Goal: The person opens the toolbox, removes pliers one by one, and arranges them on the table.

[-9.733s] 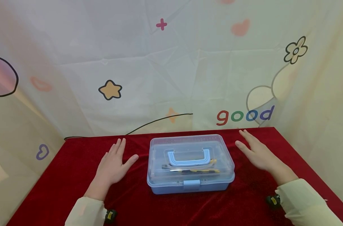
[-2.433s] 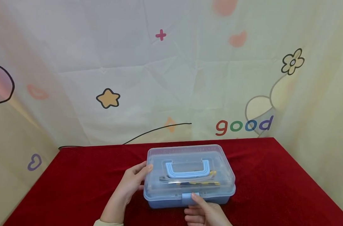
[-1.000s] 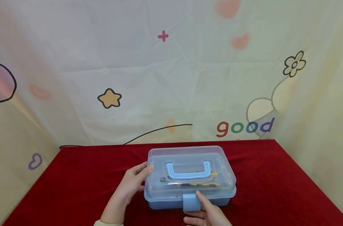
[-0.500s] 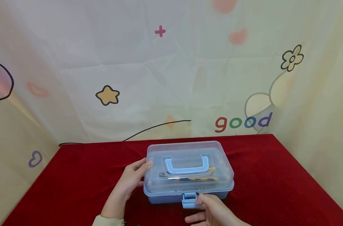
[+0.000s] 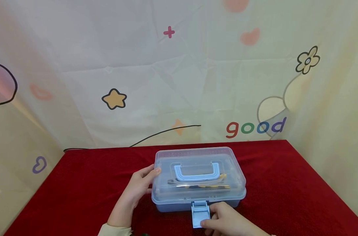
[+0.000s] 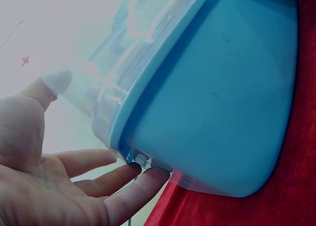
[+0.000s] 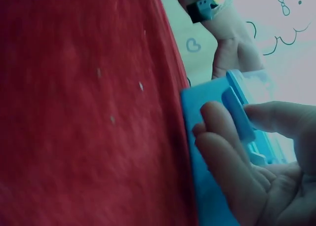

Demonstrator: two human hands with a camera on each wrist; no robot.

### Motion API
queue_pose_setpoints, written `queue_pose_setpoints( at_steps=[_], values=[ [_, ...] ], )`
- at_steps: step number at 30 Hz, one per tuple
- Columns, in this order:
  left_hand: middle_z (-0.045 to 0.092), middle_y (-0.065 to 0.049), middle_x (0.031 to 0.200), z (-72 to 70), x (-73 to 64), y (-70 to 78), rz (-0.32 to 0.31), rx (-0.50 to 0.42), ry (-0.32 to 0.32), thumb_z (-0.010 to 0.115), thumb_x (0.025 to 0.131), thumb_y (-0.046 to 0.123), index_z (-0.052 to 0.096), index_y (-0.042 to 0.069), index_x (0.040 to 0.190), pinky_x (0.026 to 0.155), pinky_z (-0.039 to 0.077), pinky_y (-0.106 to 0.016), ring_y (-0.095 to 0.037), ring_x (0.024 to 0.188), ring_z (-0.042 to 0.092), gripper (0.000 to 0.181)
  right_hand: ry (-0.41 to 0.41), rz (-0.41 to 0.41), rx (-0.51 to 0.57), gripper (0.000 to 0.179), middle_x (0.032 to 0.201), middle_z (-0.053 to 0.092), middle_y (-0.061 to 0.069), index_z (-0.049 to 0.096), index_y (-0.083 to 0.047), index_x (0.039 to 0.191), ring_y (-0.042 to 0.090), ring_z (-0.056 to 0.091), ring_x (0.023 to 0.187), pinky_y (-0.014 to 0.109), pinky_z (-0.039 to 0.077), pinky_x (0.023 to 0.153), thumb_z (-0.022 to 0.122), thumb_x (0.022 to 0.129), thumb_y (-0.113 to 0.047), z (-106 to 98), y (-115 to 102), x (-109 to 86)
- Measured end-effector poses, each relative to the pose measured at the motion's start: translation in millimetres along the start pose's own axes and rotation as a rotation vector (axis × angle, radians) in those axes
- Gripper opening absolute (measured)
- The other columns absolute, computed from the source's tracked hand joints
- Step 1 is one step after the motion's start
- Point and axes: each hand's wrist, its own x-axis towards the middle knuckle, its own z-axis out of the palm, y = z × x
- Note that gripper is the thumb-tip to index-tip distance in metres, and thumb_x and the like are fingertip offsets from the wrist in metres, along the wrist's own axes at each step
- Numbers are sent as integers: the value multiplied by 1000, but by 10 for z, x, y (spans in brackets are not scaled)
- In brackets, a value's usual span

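The right wrist view, unlike the head view, shows fingers behind the folded-down latch, which the right hand pinches. The left hand spreads against one end of the box, thumb on the clear lid. Through it, yellow-and-dark items show; the box sits on red cloth.

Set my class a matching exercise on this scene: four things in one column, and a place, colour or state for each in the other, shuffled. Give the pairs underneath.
Things
1. handle
2. latch
3. left hand
4. cloth

Descriptions
A. deep red, spread under the box
B. flipped down at the box's front, held by the right hand
C. light blue, on top of the box
D. at the box's left end, thumb on its edge

Right pairs
1-C, 2-B, 3-D, 4-A
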Motion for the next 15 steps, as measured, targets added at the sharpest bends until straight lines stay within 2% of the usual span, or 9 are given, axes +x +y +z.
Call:
queue_pose_setpoints(
  at_steps=[2,5,15],
  values=[
    [57,-13,126,2,-1,3,0,-1,1,64,84,52,43,8,141,82,57,-41,-20,96,63,74,18,6,-87,25,69,68,5,67,-4,89,11,58,53,24,53,57,70,84,-29,-18,-21,-22],
    [58,-13,126,7,-2,8,0,1,6,64,84,51,44,8,140,82,57,-41,-20,96,63,74,37,12,-152,26,65,66,4,70,-6,83,12,56,53,24,51,56,72,82,-33,-38,-58,-56],
    [57,-14,128,16,-11,4,-1,7,12,64,84,52,43,8,141,82,57,-40,-21,98,62,75,65,-31,-183,24,61,63,6,70,-7,78,14,58,52,27,53,54,73,81,-31,-81,-121,-124]
  ],
)
